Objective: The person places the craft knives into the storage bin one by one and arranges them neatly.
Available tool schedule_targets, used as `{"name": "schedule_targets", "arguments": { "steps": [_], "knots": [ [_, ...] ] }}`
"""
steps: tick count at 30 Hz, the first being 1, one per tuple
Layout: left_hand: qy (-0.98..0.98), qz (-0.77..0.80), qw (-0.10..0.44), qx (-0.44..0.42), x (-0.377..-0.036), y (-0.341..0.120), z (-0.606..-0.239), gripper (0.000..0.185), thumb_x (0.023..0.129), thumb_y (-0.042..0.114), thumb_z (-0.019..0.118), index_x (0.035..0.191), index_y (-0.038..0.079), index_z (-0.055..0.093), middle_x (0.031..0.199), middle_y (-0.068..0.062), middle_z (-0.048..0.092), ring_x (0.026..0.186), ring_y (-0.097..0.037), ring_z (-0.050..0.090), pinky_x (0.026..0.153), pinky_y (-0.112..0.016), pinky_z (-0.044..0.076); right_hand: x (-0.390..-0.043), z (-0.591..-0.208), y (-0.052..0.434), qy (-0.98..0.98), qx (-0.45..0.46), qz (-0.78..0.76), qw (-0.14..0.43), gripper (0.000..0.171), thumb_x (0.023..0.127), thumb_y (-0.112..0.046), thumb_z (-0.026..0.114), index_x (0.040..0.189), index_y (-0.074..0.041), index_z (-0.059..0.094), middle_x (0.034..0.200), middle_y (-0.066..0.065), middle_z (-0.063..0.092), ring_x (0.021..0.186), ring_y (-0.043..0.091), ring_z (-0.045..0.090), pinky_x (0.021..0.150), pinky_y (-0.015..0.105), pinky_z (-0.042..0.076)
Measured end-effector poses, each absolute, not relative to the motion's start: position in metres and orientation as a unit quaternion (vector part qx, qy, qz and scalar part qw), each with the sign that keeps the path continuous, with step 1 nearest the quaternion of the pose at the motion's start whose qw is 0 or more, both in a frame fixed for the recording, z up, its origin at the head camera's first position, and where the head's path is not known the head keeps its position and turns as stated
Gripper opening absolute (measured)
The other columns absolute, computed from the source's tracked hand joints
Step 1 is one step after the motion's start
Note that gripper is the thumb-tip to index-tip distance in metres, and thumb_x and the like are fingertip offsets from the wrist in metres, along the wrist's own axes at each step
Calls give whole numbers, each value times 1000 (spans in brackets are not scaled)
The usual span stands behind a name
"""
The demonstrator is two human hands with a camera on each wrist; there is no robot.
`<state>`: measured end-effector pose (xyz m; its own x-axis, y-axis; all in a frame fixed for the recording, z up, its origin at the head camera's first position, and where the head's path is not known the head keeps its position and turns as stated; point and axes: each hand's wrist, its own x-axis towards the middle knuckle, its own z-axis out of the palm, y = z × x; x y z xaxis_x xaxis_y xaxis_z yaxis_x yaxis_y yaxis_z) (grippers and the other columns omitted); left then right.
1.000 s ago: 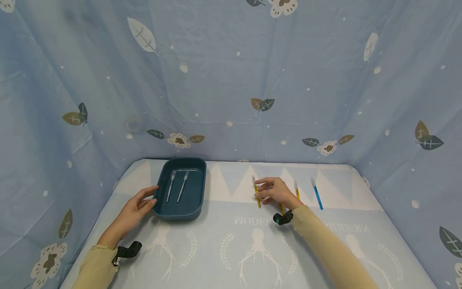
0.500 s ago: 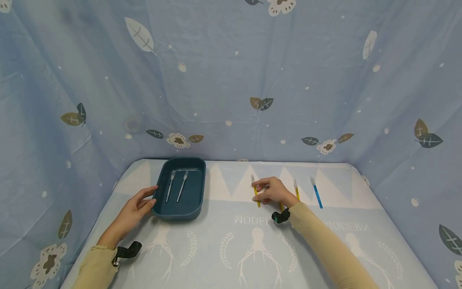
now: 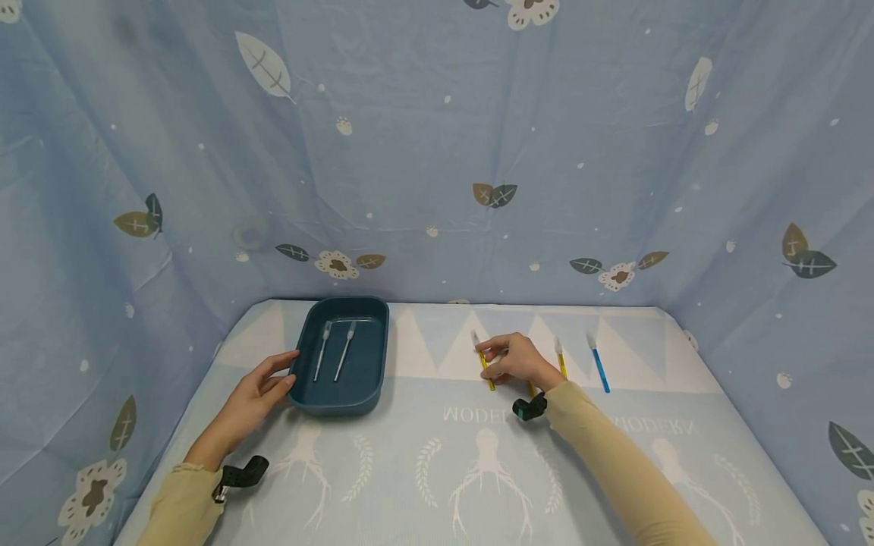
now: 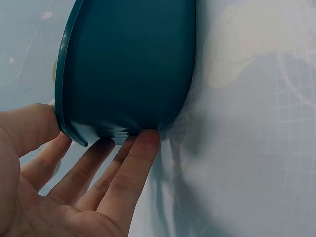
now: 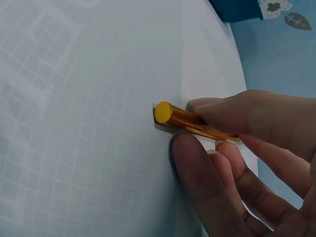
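Observation:
My right hand [image 3: 517, 358] pinches a yellow hobby knife [image 5: 185, 118] with a clear cap between thumb and finger. The knife lies at or just above the tabletop; whether it touches is hard to tell. Its flat yellow end points toward the right wrist camera. My left hand [image 3: 254, 398] rests its fingertips on the rim and outer wall of a dark teal box [image 4: 133, 59], with fairly straight fingers. Inside that box lie two silver hobby knives, a left one [image 3: 322, 353] and a right one [image 3: 344, 353], side by side, caps away from me.
Right of my right hand lie another yellow knife [image 3: 561, 359] and a blue knife [image 3: 599, 368]. One more yellow handle [image 3: 532, 390] shows partly beneath my right wrist. A patterned cloth [image 3: 410, 470] covers the table, and a blue curtain [image 3: 410, 152] hangs around its back and sides.
My right hand's fingers have shifted slightly left and closed in on the yellow hobby knife, which has tilted a little. My left hand and the box have stayed in place.

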<state>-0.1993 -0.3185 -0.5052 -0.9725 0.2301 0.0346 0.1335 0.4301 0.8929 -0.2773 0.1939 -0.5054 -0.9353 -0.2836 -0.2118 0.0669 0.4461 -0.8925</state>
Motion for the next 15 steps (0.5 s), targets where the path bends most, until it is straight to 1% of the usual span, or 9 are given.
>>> {"name": "schedule_targets", "arguments": {
  "steps": [5, 10, 15],
  "knots": [
    [843, 525, 47, 105, -199, -319, -506, 61, 117, 23, 58, 170, 3, 35, 167, -31, 38, 148, -54, 46, 97, -23, 55, -277, -506, 193, 832, -64, -524, 168, 55, 84, 9, 89, 137, 4, 74, 111, 19, 70, 80, 21, 70, 70, 38, 67],
    [842, 526, 44, 106, -199, -318, -506, 60, 117, 23, 58, 169, 3, 35, 166, -31, 39, 148, -54, 46, 95, -18, 53, -278, -508, 193, 831, -63, -526, 168, 56, 84, 10, 88, 137, 4, 73, 109, 19, 70, 81, 21, 70, 69, 39, 67],
    [842, 526, 42, 111, -199, -318, -506, 60, 117, 25, 57, 169, 2, 36, 166, -31, 39, 147, -55, 46, 94, -16, 52, -279, -508, 192, 834, -58, -524, 165, 56, 83, 9, 88, 136, 2, 75, 106, 18, 70, 79, 22, 71, 68, 39, 67]
  ]
}}
